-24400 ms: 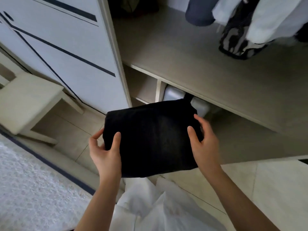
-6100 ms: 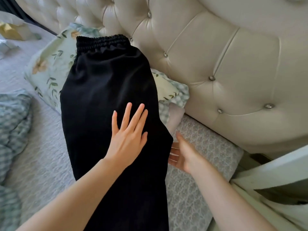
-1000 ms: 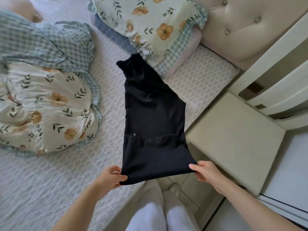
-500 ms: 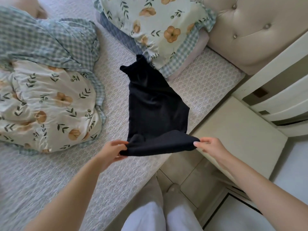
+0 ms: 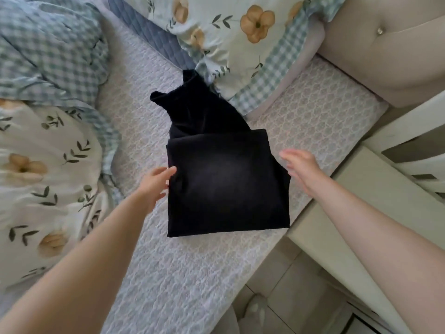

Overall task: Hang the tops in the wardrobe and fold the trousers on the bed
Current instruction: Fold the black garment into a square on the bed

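Observation:
The black trousers point(image 5: 226, 179) lie on the bed point(image 5: 183, 273), their leg end folded up over the middle so they form a thick rectangle. The elastic waistband pokes out at the far end, against the pillow. My left hand point(image 5: 154, 183) lies at the left edge of the fold with straight fingers touching the fabric. My right hand point(image 5: 301, 168) hovers just off the right edge, fingers loose and blurred, holding nothing.
A floral pillow point(image 5: 240, 37) sits at the head of the bed by the tufted headboard point(image 5: 385, 51). A floral and checked duvet point(image 5: 43, 145) is bunched on the left. A cream stool point(image 5: 361, 210) stands right beside the bed edge.
Both hands carried the leg end forward and laid it over the trousers, then let go. The view has moved closer to the bed.

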A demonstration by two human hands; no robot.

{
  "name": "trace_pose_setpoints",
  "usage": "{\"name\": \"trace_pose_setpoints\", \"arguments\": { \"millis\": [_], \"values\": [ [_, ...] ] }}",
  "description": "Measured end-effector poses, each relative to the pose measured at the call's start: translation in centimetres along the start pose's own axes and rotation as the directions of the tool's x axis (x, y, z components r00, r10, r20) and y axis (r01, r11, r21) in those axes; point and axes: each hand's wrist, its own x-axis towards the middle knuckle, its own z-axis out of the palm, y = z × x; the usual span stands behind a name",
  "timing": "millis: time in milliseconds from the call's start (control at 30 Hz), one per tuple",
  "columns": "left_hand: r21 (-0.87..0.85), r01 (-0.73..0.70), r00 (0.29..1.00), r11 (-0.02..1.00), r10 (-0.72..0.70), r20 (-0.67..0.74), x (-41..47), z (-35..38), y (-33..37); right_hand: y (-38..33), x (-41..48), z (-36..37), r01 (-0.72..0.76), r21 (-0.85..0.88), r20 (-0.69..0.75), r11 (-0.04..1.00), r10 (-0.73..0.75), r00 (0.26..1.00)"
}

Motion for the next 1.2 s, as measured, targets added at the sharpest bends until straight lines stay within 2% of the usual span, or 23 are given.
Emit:
{"name": "trace_pose_setpoints", "arguments": {
  "millis": [100,167,267,400,500,667,800,1000,1100,1200],
  "values": [
    [0.049,0.003,1.000,0.999,-0.002,-0.015,-0.7,1.4,-4.8,5.9,-1.7,1.3,-0.006,-0.187,0.046,0.982,0.015,0.999],
    [0.079,0.010,0.999,0.997,-0.007,-0.038,-1.8,1.7,-7.3,8.7,-3.4,1.7,-0.008,-0.221,0.056,0.975,0.021,0.998],
    [0.199,-0.040,0.999,0.979,0.034,0.035,-3.2,1.9,-9.8,11.2,-5.4,2.4,-0.032,-0.250,0.067,0.968,0.050,0.996],
    [0.310,-0.093,0.995,0.946,0.076,0.068,-4.1,1.9,-10.9,12.7,-6.9,3.2,0.008,-0.369,0.016,0.929,-0.002,1.000],
    [0.307,-0.027,0.995,0.951,-0.004,0.099,-5.2,0.4,-11.8,13.9,-8.9,2.9,-0.007,-0.359,0.023,0.933,0.016,1.000],
    [0.418,0.108,0.970,0.902,-0.188,0.154,-9.2,-2.9,-15.4,16.8,-14.3,2.0,-0.101,-0.384,0.143,0.918,0.167,0.976],
    [0.423,0.175,0.946,0.889,-0.272,0.179,-12.2,-4.3,-18.5,18.4,-17.4,1.1,-0.182,-0.364,0.191,0.913,0.265,0.945],
    [0.260,0.198,0.965,0.945,-0.234,0.115,-12.1,-4.6,-18.8,17.2,-16.9,0.6,-0.190,-0.422,0.204,0.886,0.297,0.933],
    [0.164,0.159,0.985,0.974,-0.168,0.047,-9.9,-4.7,-16.4,15.2,-14.6,1.0,-0.142,-0.481,0.189,0.865,0.261,0.947],
    [0.107,0.057,0.998,0.993,-0.058,0.010,-7.2,-4.3,-12.6,11.7,-11.9,1.9,-0.106,-0.456,0.142,0.884,0.189,0.972]
  ]
}}
